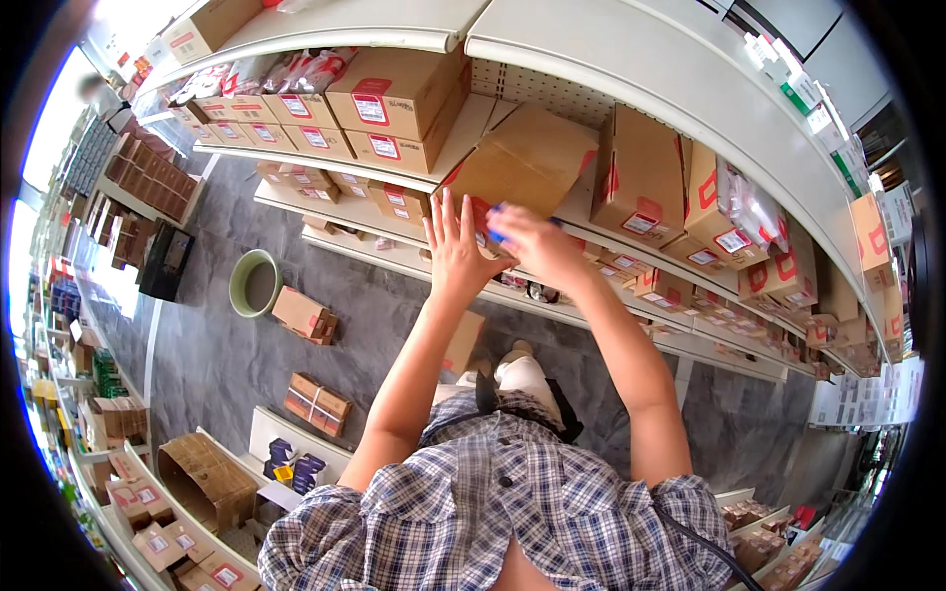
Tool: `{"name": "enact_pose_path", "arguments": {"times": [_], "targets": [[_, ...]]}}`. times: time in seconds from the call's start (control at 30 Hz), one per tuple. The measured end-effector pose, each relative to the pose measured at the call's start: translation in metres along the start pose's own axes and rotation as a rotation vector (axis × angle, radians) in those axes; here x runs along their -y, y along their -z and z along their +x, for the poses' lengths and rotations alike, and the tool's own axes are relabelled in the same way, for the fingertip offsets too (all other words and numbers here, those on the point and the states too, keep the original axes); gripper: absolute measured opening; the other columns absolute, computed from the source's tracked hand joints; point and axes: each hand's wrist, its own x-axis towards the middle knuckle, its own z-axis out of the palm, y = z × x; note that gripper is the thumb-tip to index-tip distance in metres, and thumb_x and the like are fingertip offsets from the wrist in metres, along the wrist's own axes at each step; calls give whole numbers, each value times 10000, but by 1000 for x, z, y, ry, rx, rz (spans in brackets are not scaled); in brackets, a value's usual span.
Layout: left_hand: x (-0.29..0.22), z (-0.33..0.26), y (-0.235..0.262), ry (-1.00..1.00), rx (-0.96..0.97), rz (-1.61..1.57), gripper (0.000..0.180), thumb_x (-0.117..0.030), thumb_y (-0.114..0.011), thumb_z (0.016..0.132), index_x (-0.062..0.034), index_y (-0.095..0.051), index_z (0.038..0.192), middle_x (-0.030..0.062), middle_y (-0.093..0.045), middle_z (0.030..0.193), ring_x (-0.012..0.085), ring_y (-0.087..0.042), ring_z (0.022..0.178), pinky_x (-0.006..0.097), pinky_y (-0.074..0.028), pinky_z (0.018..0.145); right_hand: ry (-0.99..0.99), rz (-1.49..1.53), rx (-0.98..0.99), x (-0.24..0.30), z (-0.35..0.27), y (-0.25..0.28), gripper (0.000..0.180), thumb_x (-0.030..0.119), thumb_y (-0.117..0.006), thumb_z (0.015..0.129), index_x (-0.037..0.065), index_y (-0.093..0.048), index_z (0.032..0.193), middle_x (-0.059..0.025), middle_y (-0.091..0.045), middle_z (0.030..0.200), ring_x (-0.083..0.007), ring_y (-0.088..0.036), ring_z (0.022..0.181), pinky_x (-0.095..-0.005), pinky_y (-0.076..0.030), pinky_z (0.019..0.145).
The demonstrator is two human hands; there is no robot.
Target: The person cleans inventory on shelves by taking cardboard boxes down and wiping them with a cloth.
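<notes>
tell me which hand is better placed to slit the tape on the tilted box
Likely the right hand: it grips a blue tool against the tilted box. The left hand lies open, flat on the box, steadying it.

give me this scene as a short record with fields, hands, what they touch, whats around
place: stockroom aisle with white shelves
left hand: fingers spread, flat against tilted cardboard box
right hand: on the same box's lower edge, holding a small blue thing
box: tilted on the shelf, flaps closed
nearby: labelled cartons on shelves, green bucket and loose boxes on the grey floor
</notes>
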Motion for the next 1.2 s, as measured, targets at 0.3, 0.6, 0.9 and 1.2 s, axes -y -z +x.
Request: {"name": "enact_pose_path", "arguments": {"times": [0.3, 0.6, 0.9, 1.2], "targets": [[-17, 8, 8, -18, -6, 62, 1095, -451, -828, 530, 7, -314, 1383, 207, -193, 1482, 403, -134, 1386, 584, -125, 1093, -217, -132, -181, -56, 16, 29, 323, -3, -549, 860, 41, -579, 1179, -111, -539, 1283, -226, -528, 1184, -348, -401, 1047], [-21, 8, 3, -101, 48, 86, 917, -434, -811, 565, -67, -423, 1310, 175, -317, 1421, 402, -199, 1357, 566, -174, 1091, -94, -128, -105, -33, 17, 21, 287, 37, -554, 870, 43, -595, 1154, -125, -540, 1275, -250, -499, 1210, -357, -419, 1016], [-23, 16, -9, -195, -87, 51, 786, -336, -781, 571, 0, -482, 1216, 189, -371, 1352, 407, -281, 1304, 612, -227, 1046, -362, -235, -423, -142, 41, 76, 306, 77, -530, 879, 29, -573, 1177, -138, -570, 1229, -326, -566, 1084, -380, -470, 915], [-19, 12, -10, -180, -85, 47, 769, -313, -785, 573, 9, -458, 1190, 221, -367, 1332, 411, -306, 1274, 579, -228, 1057, -20, -186, -61, -63, 47, 18, 299, 68, -573, 866, 50, -601, 1163, -121, -560, 1250, -259, -515, 1190, -349, -420, 1005]]}}
